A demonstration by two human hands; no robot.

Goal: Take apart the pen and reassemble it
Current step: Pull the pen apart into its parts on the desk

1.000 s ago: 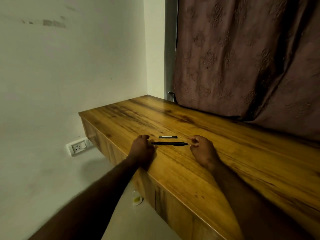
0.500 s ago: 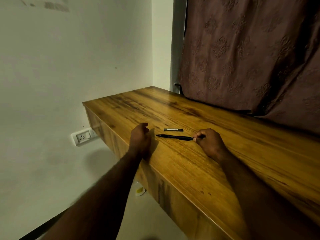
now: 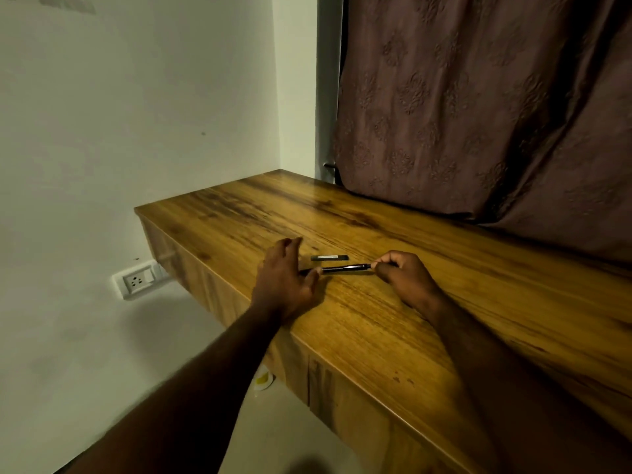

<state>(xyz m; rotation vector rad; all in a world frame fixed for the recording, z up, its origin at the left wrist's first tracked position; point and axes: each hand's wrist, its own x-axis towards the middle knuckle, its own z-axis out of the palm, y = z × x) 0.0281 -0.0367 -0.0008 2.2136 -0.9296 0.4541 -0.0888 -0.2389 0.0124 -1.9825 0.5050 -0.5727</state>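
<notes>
Your work surface is a wooden desk (image 3: 393, 323), warm brown with dark grain streaks, set into a room corner. Take the black pen (image 3: 345, 267) as your landmark: it lies across the desktop near the front edge; whether it rests fully flat, you can't tell. Just behind the pen, parallel to it, lies a short dark bar-shaped piece (image 3: 329, 257) with a pale strip along it, apart from the pen. Desktop to the right of the pen carries nothing else visible.
</notes>
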